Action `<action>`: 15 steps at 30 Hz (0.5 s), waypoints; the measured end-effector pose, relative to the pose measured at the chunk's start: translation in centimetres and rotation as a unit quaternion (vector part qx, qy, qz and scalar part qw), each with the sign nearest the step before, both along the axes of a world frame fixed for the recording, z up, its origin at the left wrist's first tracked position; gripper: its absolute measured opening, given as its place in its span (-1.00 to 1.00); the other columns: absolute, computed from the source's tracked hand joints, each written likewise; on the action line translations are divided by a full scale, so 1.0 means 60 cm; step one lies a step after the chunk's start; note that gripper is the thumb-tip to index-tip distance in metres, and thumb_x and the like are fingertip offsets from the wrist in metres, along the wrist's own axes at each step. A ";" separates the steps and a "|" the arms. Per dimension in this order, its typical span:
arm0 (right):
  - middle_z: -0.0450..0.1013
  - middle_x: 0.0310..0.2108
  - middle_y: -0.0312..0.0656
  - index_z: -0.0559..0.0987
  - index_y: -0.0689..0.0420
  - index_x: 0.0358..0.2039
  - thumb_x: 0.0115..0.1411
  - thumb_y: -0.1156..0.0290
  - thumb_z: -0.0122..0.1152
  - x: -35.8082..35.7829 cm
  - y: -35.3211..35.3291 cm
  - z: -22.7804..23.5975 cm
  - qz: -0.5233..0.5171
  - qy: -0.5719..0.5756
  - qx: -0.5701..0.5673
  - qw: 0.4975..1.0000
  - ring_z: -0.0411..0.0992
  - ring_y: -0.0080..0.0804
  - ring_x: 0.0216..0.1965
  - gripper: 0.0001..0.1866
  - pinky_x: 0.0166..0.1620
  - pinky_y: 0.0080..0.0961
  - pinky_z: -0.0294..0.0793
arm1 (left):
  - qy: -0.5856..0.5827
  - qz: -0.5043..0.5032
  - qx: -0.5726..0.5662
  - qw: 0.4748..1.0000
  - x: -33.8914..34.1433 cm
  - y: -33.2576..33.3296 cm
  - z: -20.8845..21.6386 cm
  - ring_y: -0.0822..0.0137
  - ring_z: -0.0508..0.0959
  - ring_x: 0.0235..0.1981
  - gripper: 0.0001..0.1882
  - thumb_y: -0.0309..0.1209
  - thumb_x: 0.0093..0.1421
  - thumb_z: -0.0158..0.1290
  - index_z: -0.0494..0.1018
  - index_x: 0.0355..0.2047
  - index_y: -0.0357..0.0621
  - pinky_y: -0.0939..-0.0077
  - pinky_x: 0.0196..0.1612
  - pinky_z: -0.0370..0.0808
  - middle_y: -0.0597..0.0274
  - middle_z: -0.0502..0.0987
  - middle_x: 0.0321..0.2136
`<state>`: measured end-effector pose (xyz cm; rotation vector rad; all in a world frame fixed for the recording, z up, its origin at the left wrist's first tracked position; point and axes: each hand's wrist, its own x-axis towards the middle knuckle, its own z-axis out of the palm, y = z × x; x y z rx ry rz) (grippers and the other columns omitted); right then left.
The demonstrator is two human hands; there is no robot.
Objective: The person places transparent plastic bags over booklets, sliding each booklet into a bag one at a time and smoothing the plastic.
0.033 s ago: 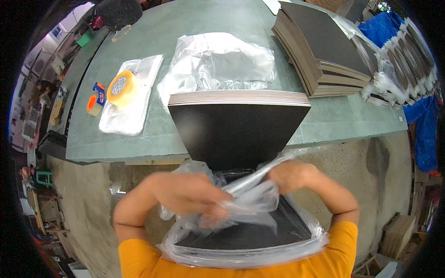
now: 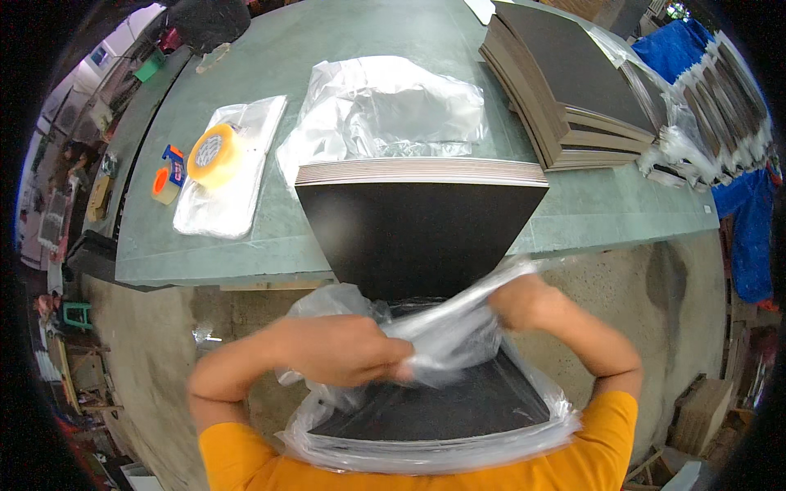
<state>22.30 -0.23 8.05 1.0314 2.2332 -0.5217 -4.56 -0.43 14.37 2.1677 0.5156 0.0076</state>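
Close to my body, a stack of black sheets point(image 2: 467, 405) lies inside a clear plastic bag point(image 2: 446, 356). My left hand point(image 2: 348, 350) is closed on a bunched part of the bag above the black surface, and its fingertips are blurred. On the other side, my right hand point(image 2: 524, 303) grips the bag's loose film, which stretches between both hands; some of its fingers are hidden. Just beyond my hands, a second stack of black boards point(image 2: 417, 233) with pale edges leans at the table's front edge.
On the green table point(image 2: 262, 33) lie crumpled clear plastic point(image 2: 393, 106) and a pile of flat plastic bags point(image 2: 217, 209) under a yellow tape roll point(image 2: 211, 155). A small tape dispenser point(image 2: 168, 176) stands beside it. Large black boards point(image 2: 573, 74) are stacked at the right.
My hands have moved slightly apart, the right one outward to the right and upward. The plastic between them is drawn out longer.
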 end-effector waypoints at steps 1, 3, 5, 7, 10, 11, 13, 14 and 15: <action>0.46 -0.50 -0.05 0.54 0.18 -0.56 -0.16 0.39 0.13 0.006 -0.004 0.000 -0.003 0.002 0.040 0.999 0.45 -0.22 -0.40 -0.85 -0.32 -0.38 0.41 | 0.152 -0.021 0.130 0.980 0.003 -0.006 -0.015 0.16 0.52 -0.55 -0.86 -0.42 -0.02 -0.04 0.38 -0.52 -0.27 0.40 -0.48 0.45 0.04 0.47 -0.61; 0.47 -0.50 -0.09 0.56 0.14 -0.58 -0.18 0.44 0.10 0.015 -0.013 0.003 -0.012 0.004 0.123 0.992 0.45 -0.26 -0.37 -0.89 -0.31 -0.40 0.42 | 0.216 0.018 0.240 0.946 -0.015 -0.001 -0.065 0.15 0.51 -0.58 -0.91 -0.45 -0.07 -0.05 0.38 -0.57 -0.22 0.40 -0.54 0.44 0.06 0.47 -0.61; 0.47 -0.51 -0.11 0.56 0.12 -0.58 -0.17 0.47 0.08 -0.002 -0.036 0.016 0.011 -0.011 0.131 0.991 0.45 -0.27 -0.38 -0.89 -0.32 -0.39 0.42 | 0.235 0.056 0.337 0.910 -0.029 -0.005 -0.112 0.24 0.51 -0.61 -0.94 -0.48 -0.13 -0.06 0.40 -0.61 -0.17 0.41 -0.60 0.42 0.12 0.47 -0.64; 0.47 -0.56 -0.16 0.57 0.10 -0.59 -0.16 0.49 0.05 0.000 -0.040 0.011 -0.025 0.005 0.166 0.986 0.46 -0.31 -0.40 -0.88 -0.36 -0.38 0.41 | 0.232 -0.012 0.311 0.922 -0.034 -0.019 -0.129 0.22 0.51 -0.58 -0.85 -0.46 -0.10 -0.08 0.41 -0.46 -0.18 0.38 -0.60 0.43 0.12 0.46 -0.65; 0.45 -0.59 -0.17 0.54 0.13 -0.61 -0.15 0.46 0.08 0.006 -0.032 0.017 0.032 0.061 0.247 0.967 0.45 -0.30 -0.44 -0.92 -0.39 -0.38 0.41 | 0.257 -0.041 0.300 0.918 -0.037 -0.035 -0.141 0.21 0.51 -0.57 -0.92 -0.44 -0.15 -0.03 0.43 -0.60 -0.13 0.38 -0.57 0.42 0.14 0.46 -0.67; 0.43 -0.61 -0.19 0.51 0.15 -0.60 -0.17 0.47 0.10 0.001 -0.027 0.038 -0.032 0.150 0.244 0.957 0.43 -0.32 -0.47 -0.93 -0.41 -0.42 0.40 | 0.262 -0.043 0.293 0.918 -0.050 -0.028 -0.147 0.18 0.51 -0.56 -0.91 -0.44 -0.15 -0.03 0.43 -0.59 -0.14 0.36 -0.55 0.42 0.13 0.46 -0.67; 0.39 -0.64 -0.22 0.46 0.18 -0.60 -0.21 0.48 0.15 -0.016 -0.008 0.108 -0.153 0.327 0.225 0.905 0.39 -0.37 -0.53 -0.90 -0.45 -0.48 0.37 | 0.249 -0.056 0.232 0.938 -0.060 -0.018 -0.140 0.12 0.50 -0.54 -0.91 -0.44 -0.15 -0.03 0.42 -0.59 -0.16 0.33 -0.52 0.42 0.10 0.45 -0.67; 0.37 -0.64 -0.24 0.43 0.19 -0.58 -0.21 0.49 0.17 -0.012 0.003 0.120 -0.190 0.422 0.347 0.815 0.36 -0.42 -0.56 -0.87 -0.47 -0.53 0.35 | 0.229 -0.068 0.176 0.955 -0.056 -0.013 -0.122 0.09 0.49 -0.53 -0.91 -0.43 -0.16 -0.02 0.42 -0.60 -0.17 0.32 -0.51 0.42 0.07 0.45 -0.67; 0.34 -0.63 -0.25 0.40 0.19 -0.56 -0.21 0.50 0.19 0.005 0.010 0.128 -0.229 0.499 0.464 0.695 0.33 -0.47 -0.59 -0.84 -0.50 -0.58 0.33 | 0.203 -0.088 0.125 0.967 -0.053 -0.002 -0.100 0.06 0.49 -0.52 -0.90 -0.42 -0.16 -0.01 0.42 -0.61 -0.18 0.30 -0.49 0.41 0.05 0.44 -0.67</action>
